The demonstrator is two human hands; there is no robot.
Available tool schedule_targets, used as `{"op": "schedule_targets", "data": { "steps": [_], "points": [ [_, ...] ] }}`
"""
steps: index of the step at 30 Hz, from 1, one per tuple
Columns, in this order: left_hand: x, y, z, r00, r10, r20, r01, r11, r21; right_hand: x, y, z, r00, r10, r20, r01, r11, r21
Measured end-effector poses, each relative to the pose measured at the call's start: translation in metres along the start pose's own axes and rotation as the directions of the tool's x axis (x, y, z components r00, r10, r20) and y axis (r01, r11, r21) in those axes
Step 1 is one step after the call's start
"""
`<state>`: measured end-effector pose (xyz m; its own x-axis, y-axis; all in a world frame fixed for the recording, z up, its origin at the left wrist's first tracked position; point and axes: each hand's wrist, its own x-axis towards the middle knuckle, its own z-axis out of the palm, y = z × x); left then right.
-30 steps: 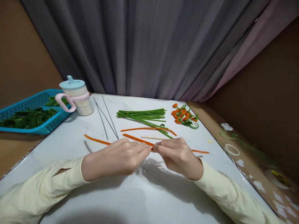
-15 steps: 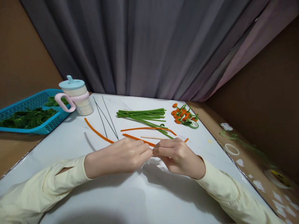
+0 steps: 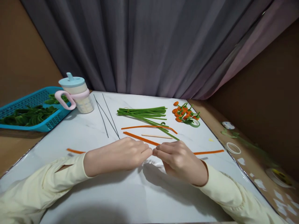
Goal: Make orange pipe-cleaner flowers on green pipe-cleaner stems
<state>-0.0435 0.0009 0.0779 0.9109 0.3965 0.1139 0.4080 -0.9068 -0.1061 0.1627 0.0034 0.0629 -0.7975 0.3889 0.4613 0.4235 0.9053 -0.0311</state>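
My left hand (image 3: 119, 155) and my right hand (image 3: 179, 158) meet fingertip to fingertip over the white table (image 3: 130, 193), each closed in a pinch on one orange pipe cleaner (image 3: 207, 152). Its ends stick out flat to the left near my left sleeve and to the right past my right wrist. Just beyond my fingers lie two more orange pipe cleaners (image 3: 140, 138), a thin wooden stick (image 3: 156, 136) and a bundle of green pipe cleaners (image 3: 142, 112).
A lidded cup with a pink handle (image 3: 76, 95) stands at the far left beside a blue basket (image 3: 30, 112) of green pieces. Two dark wires (image 3: 106, 116) lie near it. Small orange-and-green flowers (image 3: 184, 114) sit at the far right; tape rings (image 3: 232, 148) lie off the table.
The orange pipe cleaner in my fingers has swung: its left end dropped from pointing up and back to lying flat near my sleeve, and its right end now reaches out to the right.
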Motion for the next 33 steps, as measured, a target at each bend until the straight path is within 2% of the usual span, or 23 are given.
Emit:
{"op": "schedule_targets", "data": {
  "steps": [2, 5, 9, 11, 16, 19, 24, 33],
  "points": [
    [0.002, -0.004, 0.004, 0.999, -0.024, 0.041, 0.025, 1.0, -0.018, -0.002, 0.006, 0.004, 0.995, 0.021, 0.097, -0.024, 1.0, 0.021],
    [0.006, -0.011, 0.019, 0.996, -0.061, 0.067, 0.063, 0.998, -0.021, -0.01, 0.017, 0.026, 0.99, 0.023, 0.137, -0.024, 1.0, 0.004],
    [0.011, -0.018, 0.055, 0.991, -0.059, 0.122, 0.057, 0.998, 0.016, -0.025, 0.027, 0.068, 0.998, -0.058, -0.004, 0.057, 0.996, -0.071],
    [0.013, -0.02, 0.073, 0.99, -0.047, 0.131, 0.045, 0.999, 0.019, -0.03, 0.03, 0.081, 0.993, -0.103, -0.051, 0.097, 0.99, -0.102],
    [0.013, -0.023, 0.101, 0.998, -0.054, 0.042, 0.054, 0.999, 0.004, -0.034, 0.034, 0.085, 0.984, -0.147, -0.098, 0.137, 0.985, -0.101],
    [0.012, -0.024, 0.105, 0.998, -0.06, -0.017, 0.06, 0.998, -0.031, -0.033, 0.035, 0.082, 0.981, -0.158, -0.111, 0.147, 0.984, -0.102],
    [0.013, -0.026, 0.102, 0.995, -0.09, -0.038, 0.087, 0.994, -0.073, -0.031, 0.04, 0.083, 0.984, -0.151, -0.096, 0.14, 0.983, -0.117],
    [0.014, -0.031, 0.104, 0.986, -0.158, -0.055, 0.15, 0.98, -0.13, -0.021, 0.041, 0.084, 0.999, 0.033, 0.02, -0.031, 0.995, -0.09]
  ]
}}
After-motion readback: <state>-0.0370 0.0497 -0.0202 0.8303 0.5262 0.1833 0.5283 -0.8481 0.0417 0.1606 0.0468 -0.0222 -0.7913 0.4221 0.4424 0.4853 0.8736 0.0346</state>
